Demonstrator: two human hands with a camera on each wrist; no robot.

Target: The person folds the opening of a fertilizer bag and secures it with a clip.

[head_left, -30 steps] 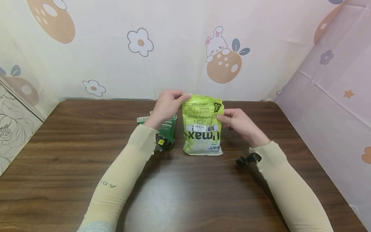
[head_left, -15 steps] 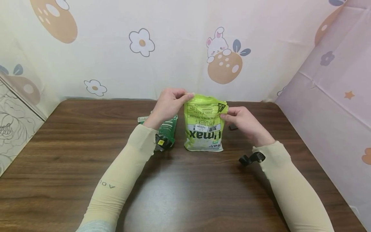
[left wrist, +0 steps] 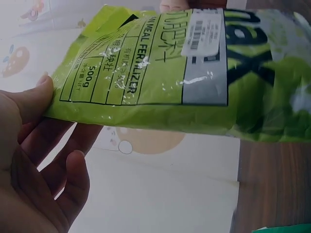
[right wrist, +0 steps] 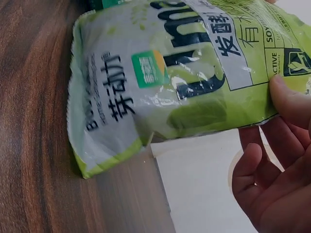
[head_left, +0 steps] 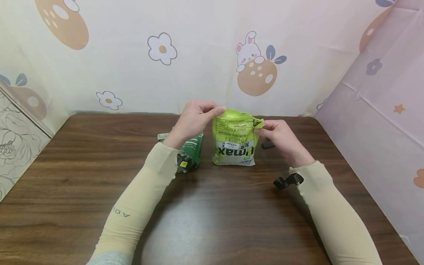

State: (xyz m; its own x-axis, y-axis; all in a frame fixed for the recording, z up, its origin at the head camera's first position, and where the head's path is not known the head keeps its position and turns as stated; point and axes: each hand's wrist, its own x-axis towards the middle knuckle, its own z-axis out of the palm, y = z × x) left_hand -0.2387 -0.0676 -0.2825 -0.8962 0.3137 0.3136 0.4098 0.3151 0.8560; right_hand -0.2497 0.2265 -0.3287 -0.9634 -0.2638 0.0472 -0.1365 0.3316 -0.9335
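A lime-green and white fertilizer bag (head_left: pixel 235 138) stands at the middle of the table's far part, its print upside down in the head view. My left hand (head_left: pixel 193 116) pinches its upper left corner between thumb and fingers. On the other side, my right hand (head_left: pixel 279 138) pinches the right edge just below the top corner. In the left wrist view the thumb lies over the bag's (left wrist: pixel 160 68) front, fingers behind it. The right wrist view shows the bag's crimped bottom seam (right wrist: pixel 73 107) close over the wood.
Left of the bag lies a dark green package (head_left: pixel 192 147) with a pale strip, partly hidden by my left hand and wrist camera. A small black object (head_left: pixel 267 143) lies behind my right hand. A patterned cloth wall (head_left: pixel 205 73) rises at the table's (head_left: pixel 212 221) far edge.
The bag has shifted slightly right and away from me, its bottom higher in the head view. Both hands moved a little right with it, and more of the small black object shows.
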